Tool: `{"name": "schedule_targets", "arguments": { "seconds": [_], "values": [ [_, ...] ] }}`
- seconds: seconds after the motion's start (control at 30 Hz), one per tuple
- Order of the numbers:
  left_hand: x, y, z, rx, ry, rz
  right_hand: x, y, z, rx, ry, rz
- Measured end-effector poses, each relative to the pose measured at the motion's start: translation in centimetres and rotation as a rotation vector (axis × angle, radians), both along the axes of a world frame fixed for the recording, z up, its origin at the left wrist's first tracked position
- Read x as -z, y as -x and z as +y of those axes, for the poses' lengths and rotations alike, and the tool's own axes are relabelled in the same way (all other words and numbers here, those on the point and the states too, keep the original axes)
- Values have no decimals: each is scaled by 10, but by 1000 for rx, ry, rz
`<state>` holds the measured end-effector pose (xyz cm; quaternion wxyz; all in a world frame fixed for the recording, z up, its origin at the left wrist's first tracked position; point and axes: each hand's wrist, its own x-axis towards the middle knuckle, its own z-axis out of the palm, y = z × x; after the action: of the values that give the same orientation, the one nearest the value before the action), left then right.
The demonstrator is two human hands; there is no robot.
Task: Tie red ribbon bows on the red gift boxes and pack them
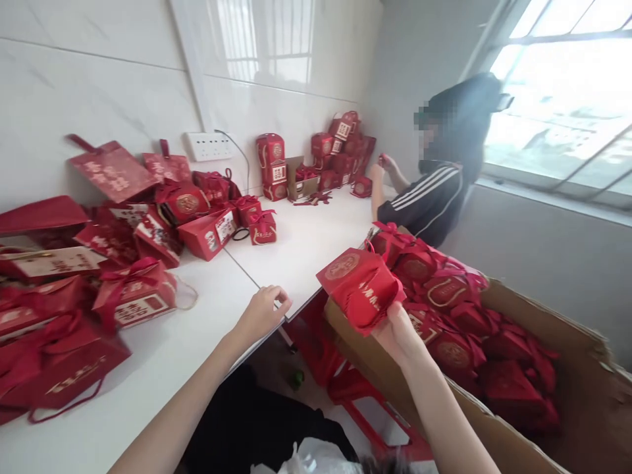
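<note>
My right hand [399, 332] grips a red gift box [360, 286] with gold print, lifted above the edge of a large cardboard carton [577, 342]. The carton holds several more red boxes [464, 322] with ribbons. My left hand [264, 309] rests at the edge of the white table [296, 250], its fingers loosely curled with nothing visible in them.
Red gift bags and boxes [99, 263] pile up on the table's left side and stack against the far wall [336, 155]. Another person in a dark striped jacket [434, 197] works at the table's far end near the window. A red stool [365, 401] stands under the table.
</note>
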<state>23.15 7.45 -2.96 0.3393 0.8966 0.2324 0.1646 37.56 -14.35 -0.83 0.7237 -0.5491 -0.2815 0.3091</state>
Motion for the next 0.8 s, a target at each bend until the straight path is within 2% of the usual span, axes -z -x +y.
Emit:
{"name": "schedule_targets", "arguments": {
  "seconds": [0.07, 0.13, 0.23, 0.3, 0.37, 0.57, 0.63, 0.7, 0.8],
  "values": [
    [19, -6, 4, 63, -80, -55, -4, -4, -5, -71, 7, 166],
    [33, -7, 14, 27, -97, -145, -9, -4, -9, -111, 12, 244],
    [46, -1, 33, -204, 32, -277, -16, 0, -11, -121, 22, 210],
    [48, 7, 42, -401, 214, -331, -19, 3, -11, -119, 32, 173],
    [47, 15, 47, -520, 345, -361, -20, 6, -10, -122, 23, 185],
    [42, 24, 50, -553, 430, -371, -22, 12, -4, -123, 7, 234],
    [43, 23, 51, -561, 440, -352, -22, 15, -2, -88, 26, 200],
    [44, 21, 51, -555, 435, -332, -20, 19, -1, 7, 47, 82],
    [45, 18, 47, -523, 407, -316, -16, 23, 1, 286, 141, -308]
  ]
}}
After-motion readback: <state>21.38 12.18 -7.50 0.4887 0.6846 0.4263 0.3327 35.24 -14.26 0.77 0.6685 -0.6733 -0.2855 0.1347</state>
